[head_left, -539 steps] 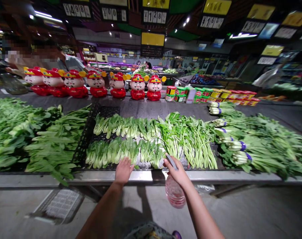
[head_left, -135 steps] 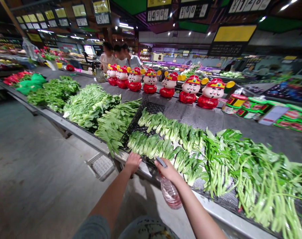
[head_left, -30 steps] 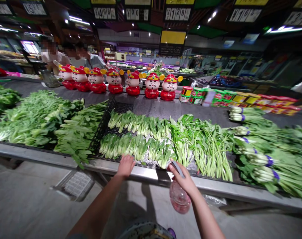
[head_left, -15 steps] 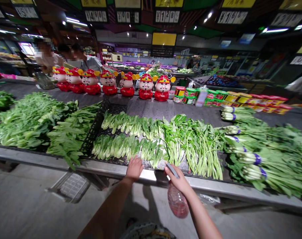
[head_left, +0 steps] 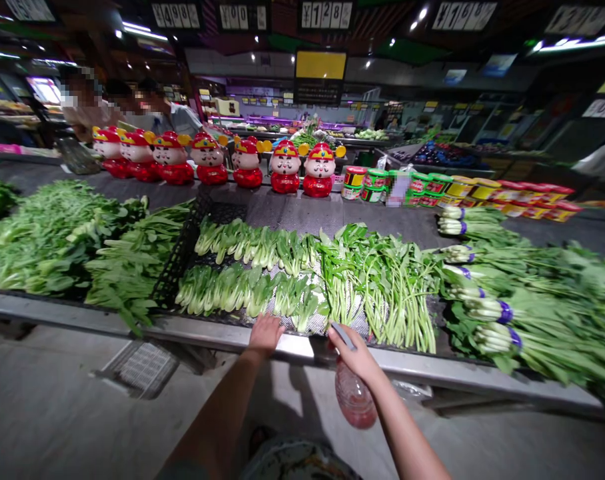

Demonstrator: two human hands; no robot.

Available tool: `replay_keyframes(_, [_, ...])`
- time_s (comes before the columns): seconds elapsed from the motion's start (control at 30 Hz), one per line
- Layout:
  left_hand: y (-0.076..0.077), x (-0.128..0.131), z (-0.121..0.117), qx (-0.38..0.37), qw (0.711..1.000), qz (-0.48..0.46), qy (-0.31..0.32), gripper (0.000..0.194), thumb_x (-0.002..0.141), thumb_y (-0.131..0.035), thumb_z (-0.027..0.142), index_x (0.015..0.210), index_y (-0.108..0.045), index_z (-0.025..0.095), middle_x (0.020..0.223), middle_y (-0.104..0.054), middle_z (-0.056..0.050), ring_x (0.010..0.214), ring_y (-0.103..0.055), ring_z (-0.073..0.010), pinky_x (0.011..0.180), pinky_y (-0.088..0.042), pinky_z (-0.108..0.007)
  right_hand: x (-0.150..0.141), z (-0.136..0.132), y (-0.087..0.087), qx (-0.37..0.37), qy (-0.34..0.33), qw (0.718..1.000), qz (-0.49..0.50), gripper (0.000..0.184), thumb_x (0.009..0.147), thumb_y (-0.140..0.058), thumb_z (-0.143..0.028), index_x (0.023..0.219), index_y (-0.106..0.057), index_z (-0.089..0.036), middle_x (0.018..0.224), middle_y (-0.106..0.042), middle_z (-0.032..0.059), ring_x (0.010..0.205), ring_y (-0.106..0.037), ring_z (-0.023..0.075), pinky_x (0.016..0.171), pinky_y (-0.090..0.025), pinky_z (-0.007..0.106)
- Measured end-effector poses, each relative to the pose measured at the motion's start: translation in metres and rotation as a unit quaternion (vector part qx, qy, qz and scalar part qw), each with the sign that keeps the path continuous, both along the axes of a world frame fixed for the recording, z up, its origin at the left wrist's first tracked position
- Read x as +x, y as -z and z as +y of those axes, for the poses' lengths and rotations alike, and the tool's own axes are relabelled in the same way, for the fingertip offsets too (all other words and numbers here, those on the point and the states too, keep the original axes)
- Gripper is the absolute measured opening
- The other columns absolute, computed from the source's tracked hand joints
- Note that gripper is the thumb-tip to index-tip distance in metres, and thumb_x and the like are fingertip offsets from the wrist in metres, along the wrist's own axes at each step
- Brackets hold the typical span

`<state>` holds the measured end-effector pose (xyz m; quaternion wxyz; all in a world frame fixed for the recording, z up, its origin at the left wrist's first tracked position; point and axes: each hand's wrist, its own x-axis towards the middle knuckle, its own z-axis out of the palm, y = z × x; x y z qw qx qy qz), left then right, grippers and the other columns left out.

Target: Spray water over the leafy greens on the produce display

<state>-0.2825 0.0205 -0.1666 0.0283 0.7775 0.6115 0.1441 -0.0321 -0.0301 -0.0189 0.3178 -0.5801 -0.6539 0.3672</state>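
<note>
My right hand [head_left: 355,355] is wrapped around the neck of a spray bottle [head_left: 355,399] with a grey spray head and a clear body, reddish at the bottom. The bottle hangs in front of the stall's metal edge. My left hand [head_left: 266,335] lies palm down at that edge, fingers stretched out and holding nothing. Just beyond its fingertips is the front row of bok choy [head_left: 232,291]; a second row of bok choy [head_left: 255,243] lies behind. Long-stemmed leafy greens [head_left: 382,287] are spread to the right, past my right hand.
Bundled greens with purple bands [head_left: 492,310] lie at the right, loose leafy greens [head_left: 47,237] at the left. Red figurine jars [head_left: 170,160] and stacked tubs [head_left: 427,187] line the back. A grey crate [head_left: 137,367] sits under the metal edge [head_left: 197,331]. People [head_left: 127,110] stand far left.
The view has tilted down and shifted slightly. My left hand has drawn back a little from the bok choy toward the metal edge. My right hand keeps its grip on the spray bottle.
</note>
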Motion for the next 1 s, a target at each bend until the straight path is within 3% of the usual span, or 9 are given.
replay_keyframes(0.2, [0.0,0.0,-0.001,0.004,1.0,-0.002,-0.003,0.038,0.09,-0.033,0.039,0.11,-0.059,0.018,0.115,-0.064,-0.009,0.123,-0.046,-0.0261,0.108,-0.026,-0.047,0.009,0.001,0.005,0.013,0.042,0.999,0.016,0.047,0.079,-0.047,-0.057,0.102,-0.067,-0.021,0.087,-0.068,0.0064,0.092,-0.06,0.0239,0.088,-0.044,0.038])
replay_keyframes(0.53, [0.006,0.001,0.0,0.011,1.0,0.003,-0.009,0.042,0.09,-0.031,0.039,0.113,-0.059,0.018,0.114,-0.065,-0.011,0.118,-0.05,-0.0267,0.108,-0.026,-0.047,0.023,0.004,0.018,0.0,0.025,0.999,-0.032,0.046,0.083,-0.042,-0.056,0.092,-0.067,-0.019,0.067,-0.062,0.0038,0.068,-0.059,0.0213,0.071,-0.047,0.035])
replay_keyframes(1.0, [0.01,-0.001,0.0,0.027,1.0,0.004,-0.003,0.043,0.091,-0.03,0.04,0.113,-0.059,0.018,0.113,-0.065,-0.011,0.116,-0.051,-0.0267,0.107,-0.027,-0.048,0.012,0.015,-0.023,0.043,0.035,0.998,0.033,0.044,0.084,-0.039,-0.057,0.091,-0.064,-0.02,0.081,-0.066,0.008,0.077,-0.061,0.0228,0.069,-0.05,0.036])
